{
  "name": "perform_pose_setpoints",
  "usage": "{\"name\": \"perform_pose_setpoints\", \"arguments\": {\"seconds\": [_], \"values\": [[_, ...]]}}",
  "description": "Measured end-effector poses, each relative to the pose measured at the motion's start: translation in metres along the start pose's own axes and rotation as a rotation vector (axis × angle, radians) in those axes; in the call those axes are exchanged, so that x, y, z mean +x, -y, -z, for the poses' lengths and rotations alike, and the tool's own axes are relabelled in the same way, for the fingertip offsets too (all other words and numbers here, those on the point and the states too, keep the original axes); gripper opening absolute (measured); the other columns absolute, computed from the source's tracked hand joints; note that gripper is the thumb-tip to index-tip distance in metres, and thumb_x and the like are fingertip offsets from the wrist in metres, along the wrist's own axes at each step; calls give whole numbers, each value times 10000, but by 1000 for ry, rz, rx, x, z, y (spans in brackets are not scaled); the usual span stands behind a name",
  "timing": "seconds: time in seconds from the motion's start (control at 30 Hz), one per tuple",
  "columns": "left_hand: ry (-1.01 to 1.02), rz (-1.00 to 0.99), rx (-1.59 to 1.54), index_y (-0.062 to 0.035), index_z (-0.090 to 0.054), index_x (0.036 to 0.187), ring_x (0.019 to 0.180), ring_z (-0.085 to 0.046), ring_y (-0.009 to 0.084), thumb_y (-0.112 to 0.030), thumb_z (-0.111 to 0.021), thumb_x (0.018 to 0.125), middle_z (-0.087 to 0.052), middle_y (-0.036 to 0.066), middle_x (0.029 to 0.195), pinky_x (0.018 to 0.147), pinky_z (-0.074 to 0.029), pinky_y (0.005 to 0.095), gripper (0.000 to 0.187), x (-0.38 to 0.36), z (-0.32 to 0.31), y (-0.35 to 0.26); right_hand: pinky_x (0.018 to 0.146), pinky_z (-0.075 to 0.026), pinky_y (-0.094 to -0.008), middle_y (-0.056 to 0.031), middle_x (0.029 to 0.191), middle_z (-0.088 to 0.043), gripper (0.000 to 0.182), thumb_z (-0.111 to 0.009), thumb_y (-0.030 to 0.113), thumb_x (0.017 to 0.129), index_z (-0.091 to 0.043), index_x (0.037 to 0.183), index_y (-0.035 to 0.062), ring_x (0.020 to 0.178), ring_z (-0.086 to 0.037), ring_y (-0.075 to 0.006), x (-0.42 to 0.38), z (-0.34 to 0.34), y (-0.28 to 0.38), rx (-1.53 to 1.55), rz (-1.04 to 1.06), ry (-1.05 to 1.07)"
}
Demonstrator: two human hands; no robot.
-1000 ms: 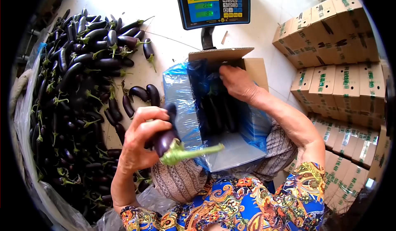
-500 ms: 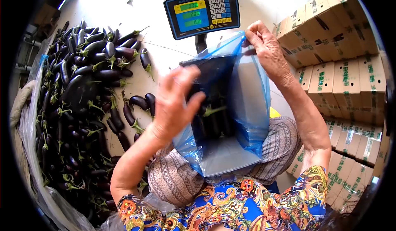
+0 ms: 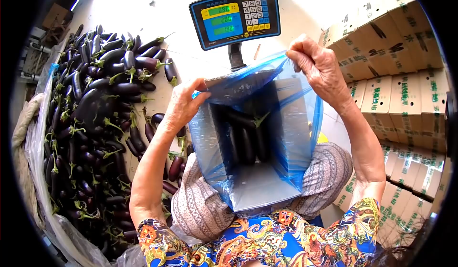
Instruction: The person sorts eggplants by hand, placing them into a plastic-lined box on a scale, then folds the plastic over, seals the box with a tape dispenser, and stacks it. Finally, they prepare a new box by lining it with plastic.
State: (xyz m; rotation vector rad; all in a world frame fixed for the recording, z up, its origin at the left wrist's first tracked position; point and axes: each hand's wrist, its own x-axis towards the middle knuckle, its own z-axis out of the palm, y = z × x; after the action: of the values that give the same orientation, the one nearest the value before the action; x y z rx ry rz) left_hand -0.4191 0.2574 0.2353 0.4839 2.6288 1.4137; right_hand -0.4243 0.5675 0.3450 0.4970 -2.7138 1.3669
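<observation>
A box lined with a blue plastic bag (image 3: 208,145) stands between my knees, its top open towards me. Several dark eggplants (image 3: 245,145) lie inside, one of them across the far end with its green stem to the right. My left hand (image 3: 183,100) pinches the bag's edge at the far left corner. At the far right, my right hand (image 3: 317,69) holds the bag's rim up between thumb and fingers. Just beyond the box is a scale display (image 3: 234,19) with lit green readouts.
A large heap of eggplants (image 3: 90,138) spreads over the left side, bordered by clear plastic sheeting (image 3: 38,148). Stacked cardboard boxes (image 3: 400,95) with green print rise on the right. A few loose eggplants lie beside my left knee.
My left hand has moved from above the box to the bag's left edge and taken hold of it. The bag is spread wider, and an eggplant now lies across the others. The display digits differ.
</observation>
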Motion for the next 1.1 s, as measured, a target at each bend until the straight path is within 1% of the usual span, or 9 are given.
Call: {"name": "perform_pose_setpoints", "arguments": {"seconds": [0.17, 0.23, 0.4, 0.5, 0.6, 0.73, 0.83, 0.97, 1.1], "values": [[-51, -104, 4, 6, -644, 991, 769, -633, 297, -47, -641, 879, -648, 150, 873, 725, -505, 332, 124, -7, 3, 6, 596, -484, -232, -12, 712, -615, 124, -622, 142, 976, -649, 969, 21, 639, -558, -84, -11, 8, 23, 178, -26, 38], [-107, -22, -45, 8, -673, 968, 764, -645, 199, -100, -652, 911, -679, 109, 831, 734, -518, 301, 123, -10, 7, 4, 605, -483, -229, -13, 736, -614, 117, -627, 132, 974, -643, 978, 17, 653, -558, -83, -17, 13, 32, 217, -26, 47], [-28, -42, -9, -30, -601, 1211, 778, -627, 183, -96, -752, 821, -679, 74, 913, 767, -526, 318, 424, -19, -2, 0, 622, -472, -223, -5, 752, -598, 114, -647, 120, 960, -628, 977, 9, 682, -542, -70, -24, 12, 47, 256, -86, 111], [-135, -168, 171, -26, -650, 1109, 807, -617, 227, -33, -699, 829, -656, 111, 892, 766, -514, 342, 284, -16, -2, 2, 608, -454, -208, 15, 744, -568, 96, -644, 113, 962, -624, 959, 20, 666, -511, -53, -25, 13, 47, 346, -105, 115], [-94, -119, 26, -9, -668, 1015, 882, -639, 220, -20, -658, 871, -682, 135, 1007, 805, -507, 324, 144, -20, 12, 4, 592, -424, -190, 41, 736, -552, 76, -656, 104, 953, -626, 950, 34, 645, -480, -34, -28, 19, 50, 374, -128, 94], [-139, -38, -536, -15, -639, 1009, 1019, -610, 142, -115, -593, 976, -696, 137, 1138, 896, -503, 316, 115, -14, 20, 14, 583, -399, -206, 49, 709, -536, 286, -811, 212, 827, -638, 970, 34, 638, -475, -43, -21, 37, 44, 249, -278, 401], [-60, 61, -689, -13, -610, 1017, 823, -621, 125, -130, -526, 1013, -672, 71, 857, 802, -499, 255, 145, -4, 16, 8, 633, -489, -252, -11, 775, -649, 175, -775, 161, 814, -714, 939, 54, 665, -558, -89, -16, 42, -6, -146, -233, 558], [-132, 49, -749, -41, -619, 1018, 643, -481, 56, -146, -537, 1013, -578, -1, 737, 603, -386, 208, 134, 22, 4, 10, 771, -485, -257, 12, 853, -686, 232, -658, 320, 938, -721, 944, 97, 810, -577, -78, -5, 55, -41, 191, -367, 205], [-164, 197, -742, -54, -622, 1003, 634, -439, 25, -203, -572, 1004, -548, -36, 723, 556, -324, 193, 157, 45, -7, 9, 642, -451, -218, 61, 824, -614, 219, -567, 319, 1007, -656, 956, 126, 657, -494, -33, 3, 42, -84, 645, -573, 145]]}}
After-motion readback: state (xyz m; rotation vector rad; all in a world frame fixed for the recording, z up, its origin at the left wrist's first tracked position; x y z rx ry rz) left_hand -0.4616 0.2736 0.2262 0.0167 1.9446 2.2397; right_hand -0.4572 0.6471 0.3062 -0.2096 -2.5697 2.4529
